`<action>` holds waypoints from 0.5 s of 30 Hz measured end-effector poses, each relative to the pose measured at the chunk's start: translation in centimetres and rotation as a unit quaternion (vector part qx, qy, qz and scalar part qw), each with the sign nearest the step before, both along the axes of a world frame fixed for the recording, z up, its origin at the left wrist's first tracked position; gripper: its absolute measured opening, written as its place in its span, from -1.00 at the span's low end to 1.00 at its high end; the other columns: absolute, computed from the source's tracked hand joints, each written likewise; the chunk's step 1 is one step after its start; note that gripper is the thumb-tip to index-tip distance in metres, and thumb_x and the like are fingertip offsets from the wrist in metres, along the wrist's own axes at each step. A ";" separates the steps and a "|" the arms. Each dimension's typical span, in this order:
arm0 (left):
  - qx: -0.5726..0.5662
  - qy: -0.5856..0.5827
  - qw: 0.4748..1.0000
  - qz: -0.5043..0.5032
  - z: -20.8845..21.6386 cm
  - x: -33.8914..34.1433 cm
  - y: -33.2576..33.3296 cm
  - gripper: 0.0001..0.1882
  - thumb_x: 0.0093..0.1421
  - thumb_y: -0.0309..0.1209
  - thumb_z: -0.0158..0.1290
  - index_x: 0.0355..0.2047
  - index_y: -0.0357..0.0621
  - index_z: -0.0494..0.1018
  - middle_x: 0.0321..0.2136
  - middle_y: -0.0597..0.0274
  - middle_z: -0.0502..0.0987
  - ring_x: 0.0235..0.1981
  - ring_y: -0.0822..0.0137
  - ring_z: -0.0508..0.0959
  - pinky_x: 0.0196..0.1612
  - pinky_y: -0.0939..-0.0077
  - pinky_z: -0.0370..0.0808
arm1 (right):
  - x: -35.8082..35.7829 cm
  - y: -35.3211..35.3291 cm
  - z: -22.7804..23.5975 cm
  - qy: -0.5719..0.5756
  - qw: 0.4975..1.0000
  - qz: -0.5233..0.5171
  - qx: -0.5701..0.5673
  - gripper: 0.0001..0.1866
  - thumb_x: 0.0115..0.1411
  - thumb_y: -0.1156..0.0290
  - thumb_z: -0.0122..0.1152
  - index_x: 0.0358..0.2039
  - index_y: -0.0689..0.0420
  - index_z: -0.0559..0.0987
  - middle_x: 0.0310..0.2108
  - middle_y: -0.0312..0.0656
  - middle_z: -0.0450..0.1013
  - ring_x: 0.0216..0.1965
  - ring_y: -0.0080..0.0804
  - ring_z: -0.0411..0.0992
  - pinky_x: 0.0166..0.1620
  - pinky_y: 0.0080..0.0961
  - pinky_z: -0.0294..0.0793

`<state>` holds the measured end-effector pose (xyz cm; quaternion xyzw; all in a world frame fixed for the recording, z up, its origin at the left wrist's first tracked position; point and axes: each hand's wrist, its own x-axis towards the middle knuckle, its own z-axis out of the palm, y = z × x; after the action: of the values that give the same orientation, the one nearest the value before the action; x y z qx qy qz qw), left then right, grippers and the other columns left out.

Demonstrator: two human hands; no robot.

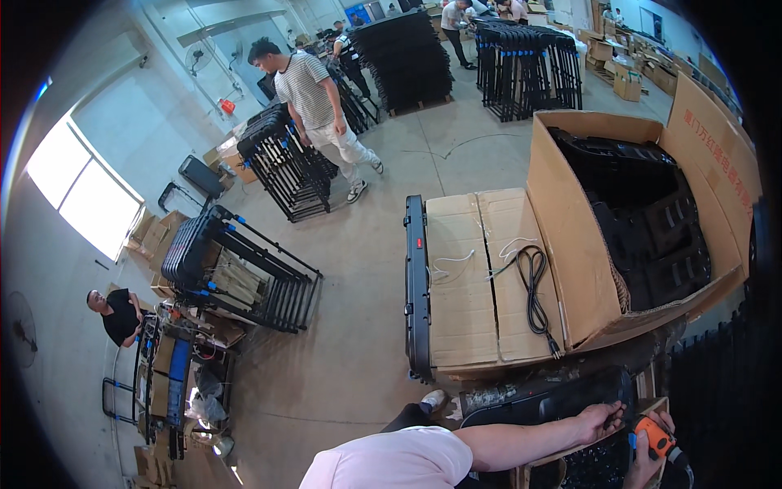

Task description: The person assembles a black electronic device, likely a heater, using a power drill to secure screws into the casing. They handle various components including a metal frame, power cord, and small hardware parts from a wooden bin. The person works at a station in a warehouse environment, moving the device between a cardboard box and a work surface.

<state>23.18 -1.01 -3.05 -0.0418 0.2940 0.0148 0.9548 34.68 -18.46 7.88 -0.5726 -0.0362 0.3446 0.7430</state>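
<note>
My left hand (601, 420) reaches across to the right, fingers pinched together at the end of a long black plastic part (546, 405). Whatever is between those fingertips is too small to make out. Beside it, at the lower right, my right hand (645, 463) grips an orange power screwdriver (654, 434). Just under both hands is an open box (538, 473) with many small dark pieces inside, perhaps screws.
A cardboard-covered surface (456, 318) carries a coiled black power cord (533, 293) and white wires. Beside it stands a large open carton (582, 285) of black plastic parts. Black frames (244, 269) are stacked at left. A person in a striped shirt (305, 90) walks beyond.
</note>
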 end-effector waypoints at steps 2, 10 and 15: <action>0.000 0.002 1.000 0.007 -0.2 -0.4 0.0 -0.74 0.53 -0.10 0.08 -0.12 0.03 0.61 -0.42 0.49 0.57 -0.49 0.49 0.57 -0.49 0.62 0.57 | -3.1 2.3 2.8 -0.181 0.982 0.037 -0.033 -0.51 0.27 0.61 0.46 0.19 0.40 0.54 0.08 0.04 0.61 -0.03 -0.18 0.61 0.05 -0.33 0.69; 0.036 0.015 0.999 0.008 1.7 -1.7 -1.2 -0.72 0.58 -0.17 0.01 0.00 -0.08 0.56 -0.25 0.38 0.62 -0.32 0.47 0.60 -0.31 0.56 0.61 | -6.8 4.7 7.1 -0.455 0.875 0.100 -0.132 -0.50 0.39 0.47 0.29 0.28 0.36 0.46 0.16 0.10 0.53 0.10 -0.02 0.53 0.19 -0.13 0.60; 0.082 -0.010 0.996 -0.037 -0.2 -4.3 -1.9 -0.81 0.47 -0.35 0.11 -0.15 -0.16 0.66 -0.32 0.19 0.69 -0.32 0.33 0.70 -0.21 0.42 0.73 | -3.5 4.6 4.3 -0.382 0.915 0.041 -0.123 -0.43 0.29 0.56 0.38 0.29 0.26 0.43 0.22 -0.04 0.47 0.27 -0.25 0.47 0.33 -0.28 0.46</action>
<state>18.91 -2.87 -3.28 0.0473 0.2840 0.0033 0.9577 31.14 -13.86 12.17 -0.7456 -0.2977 0.1318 0.5815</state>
